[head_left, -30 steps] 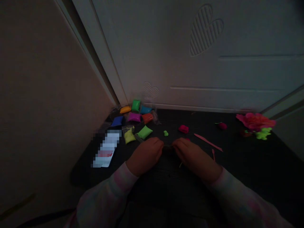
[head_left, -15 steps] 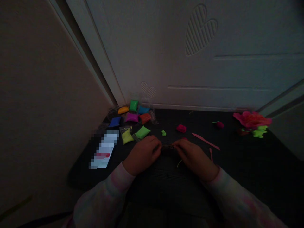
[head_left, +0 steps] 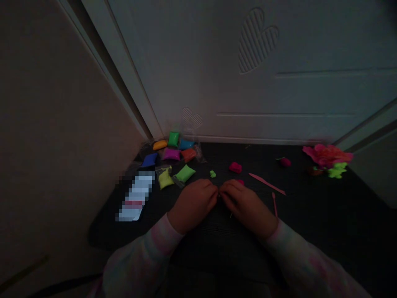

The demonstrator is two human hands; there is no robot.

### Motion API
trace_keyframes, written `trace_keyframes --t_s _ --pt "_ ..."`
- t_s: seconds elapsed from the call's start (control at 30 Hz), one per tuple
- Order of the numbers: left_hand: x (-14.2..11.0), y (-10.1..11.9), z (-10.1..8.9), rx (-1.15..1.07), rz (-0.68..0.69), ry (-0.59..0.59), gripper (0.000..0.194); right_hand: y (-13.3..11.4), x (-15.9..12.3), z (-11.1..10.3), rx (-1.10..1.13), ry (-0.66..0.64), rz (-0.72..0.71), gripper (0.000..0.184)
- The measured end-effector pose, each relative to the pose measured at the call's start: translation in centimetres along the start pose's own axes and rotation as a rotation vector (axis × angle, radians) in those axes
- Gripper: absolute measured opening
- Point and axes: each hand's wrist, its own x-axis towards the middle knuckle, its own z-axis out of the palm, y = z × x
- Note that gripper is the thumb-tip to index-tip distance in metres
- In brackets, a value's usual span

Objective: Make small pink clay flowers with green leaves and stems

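Observation:
My left hand and my right hand meet over the dark table, fingertips nearly touching. Both are pinched closed on something small, mostly hidden by the fingers and too dark to name. Just beyond them lie a small light-green lump of clay and a crimson lump of clay. A second crimson piece shows partly behind my right hand. To the right of that hand rest a pink modelling knife and a thin pink tool. A thin pale strand pokes out under my right fingers.
Several bags of coloured clay, among them a light-green one and a purple one, lie at the back left. A lit phone is at the left. A pink-orange flower shape and a crimson ball sit at the right. A white door stands behind.
My hands have come together, closing the gap where a thin dark strand showed between the fingertips. The view has shifted slightly; the things on the table lie as before.

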Motion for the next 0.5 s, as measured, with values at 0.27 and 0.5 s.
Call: trace_keyframes --t_s 0.27,0.5 --pt "0.24 0.60 0.34 0.127 0.049 0.012 0.013 -0.45 0.35 0.48 -0.132 -0.001 -0.043 0.018" --pt "-0.40 0.39 -0.09 0.135 0.031 -0.037 0.015 0.01 0.02 0.92 -0.031 0.038 -0.016 0.015"
